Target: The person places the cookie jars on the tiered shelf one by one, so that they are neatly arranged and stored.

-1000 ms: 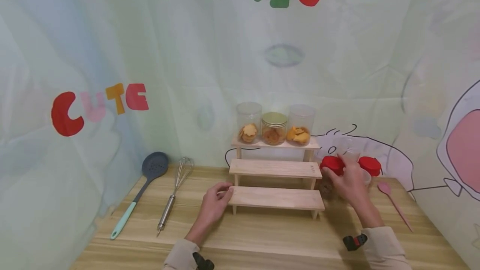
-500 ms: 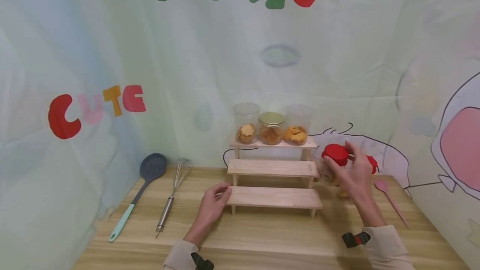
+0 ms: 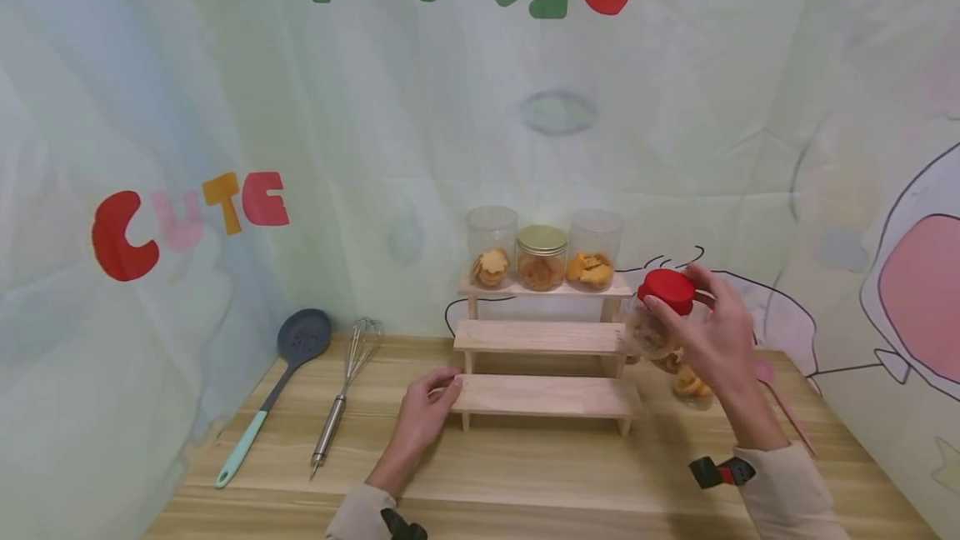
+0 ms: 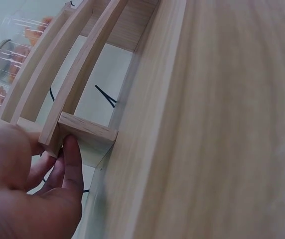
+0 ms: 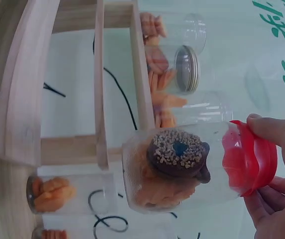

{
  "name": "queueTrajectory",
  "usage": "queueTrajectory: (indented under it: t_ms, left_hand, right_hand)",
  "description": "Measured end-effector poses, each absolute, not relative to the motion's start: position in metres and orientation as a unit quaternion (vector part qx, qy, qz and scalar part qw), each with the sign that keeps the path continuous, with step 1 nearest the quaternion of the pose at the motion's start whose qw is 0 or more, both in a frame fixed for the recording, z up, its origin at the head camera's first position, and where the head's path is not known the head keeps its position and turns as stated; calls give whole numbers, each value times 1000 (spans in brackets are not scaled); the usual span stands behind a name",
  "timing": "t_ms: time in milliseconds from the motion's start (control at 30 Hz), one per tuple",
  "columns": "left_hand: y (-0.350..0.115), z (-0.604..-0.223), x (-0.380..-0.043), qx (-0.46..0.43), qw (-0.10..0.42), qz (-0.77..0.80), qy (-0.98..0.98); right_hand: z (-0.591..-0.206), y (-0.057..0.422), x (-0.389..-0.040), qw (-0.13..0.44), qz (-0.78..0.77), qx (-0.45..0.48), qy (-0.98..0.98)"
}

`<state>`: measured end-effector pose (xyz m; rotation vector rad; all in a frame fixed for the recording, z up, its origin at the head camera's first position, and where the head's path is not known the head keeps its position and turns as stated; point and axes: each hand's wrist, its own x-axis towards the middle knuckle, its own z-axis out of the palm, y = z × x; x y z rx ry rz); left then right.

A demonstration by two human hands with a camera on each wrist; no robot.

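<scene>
My right hand [image 3: 723, 327] holds a clear jar by its scalloped red lid [image 3: 666, 290], off the table beside the right end of the wooden step rack. Through the right wrist view the jar [image 5: 137, 174] shows orange-brown cookies and a chocolate doughnut shape with nut bits. The left hand [image 3: 423, 411] grips the left end of the rack's lowest step [image 3: 551, 395], fingertips tucked beneath the board [image 4: 65, 109]. Along the top step stand a gold-lidded jar [image 3: 542, 261] and, either side of it, two clear jars [image 3: 492, 261] [image 3: 595, 261], all with cookies.
Behind the right hand, other cookie jars [image 3: 692, 390] stand on the table, partly hidden. A pink spoon [image 3: 787, 411] lies at the right. A whisk [image 3: 345, 394] and a slotted skimmer [image 3: 281, 382] lie at the left. A printed curtain [image 3: 420, 148] hangs behind.
My right hand has lifted the red-lidded jar up from the table beside the rack, uncovering a cookie jar behind. The left hand stays at the lowest step.
</scene>
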<state>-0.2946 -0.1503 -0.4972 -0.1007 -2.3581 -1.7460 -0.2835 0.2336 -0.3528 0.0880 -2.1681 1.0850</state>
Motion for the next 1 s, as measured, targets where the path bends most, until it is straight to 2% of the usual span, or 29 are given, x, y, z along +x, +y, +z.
queueTrajectory:
  t_ms: [267,700,1000]
  left_hand:
    - [-151,-498,-296,-33,104,-592,-798]
    - [-151,-498,-295,-40,99,-599,-794]
    - [-151,-497,-295,-40,100,-599,-793]
  right_hand:
    - [-349,204,-290,308,443,60,-840]
    - [-348,151,-311,296,468,140,-821]
    - [-347,111,-323,275,483,162,-816]
